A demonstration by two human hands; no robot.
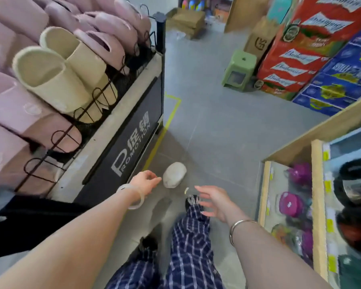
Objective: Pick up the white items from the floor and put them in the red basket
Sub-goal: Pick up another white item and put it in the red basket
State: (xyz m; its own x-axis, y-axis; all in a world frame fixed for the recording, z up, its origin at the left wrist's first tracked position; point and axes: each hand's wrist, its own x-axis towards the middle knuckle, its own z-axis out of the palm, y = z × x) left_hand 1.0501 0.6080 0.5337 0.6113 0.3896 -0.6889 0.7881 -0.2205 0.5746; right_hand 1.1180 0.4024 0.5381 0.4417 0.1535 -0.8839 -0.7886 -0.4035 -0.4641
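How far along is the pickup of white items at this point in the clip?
Nothing looks done: no red basket is in view. In hand: nothing yet; the left hand reaches with open fingers beside the rounded white item on the grey floor, and the right hand hovers open nearby. Left: grasp it and carry it to the basket.

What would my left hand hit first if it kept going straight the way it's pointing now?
Most likely the white item on the floor: your left hand has its fingers aimed at it, with nothing visible between, though depth is uncertain.
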